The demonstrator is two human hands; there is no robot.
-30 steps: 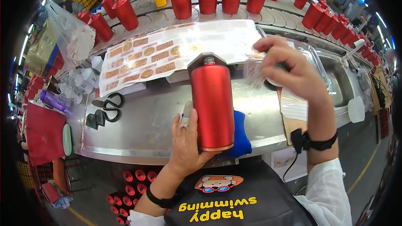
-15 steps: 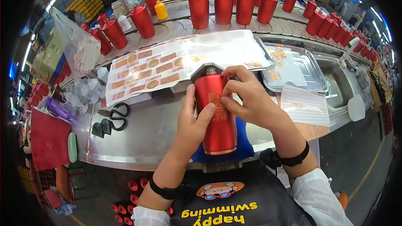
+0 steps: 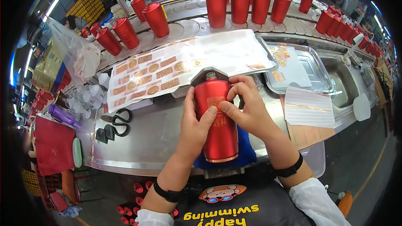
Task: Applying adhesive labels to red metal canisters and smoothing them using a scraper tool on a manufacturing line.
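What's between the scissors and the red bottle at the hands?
Going right from the scissors: a stretch of metal tabletop, then the left hand, thumb on the red bottle. Shows in the head view.

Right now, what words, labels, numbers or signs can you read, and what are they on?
Apron: yellow lettering, legible, not repeated here.
Red bottle: gold characters, too small to read.
White sheet: gold stickers, too small.
Clear tray: gold pieces, too small.
Cups: dark marks, too blurred.

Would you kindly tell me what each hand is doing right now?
Left hand: closed, holding the red bottle at its left side.
Right hand: closed on its upper right side, thumb in front.
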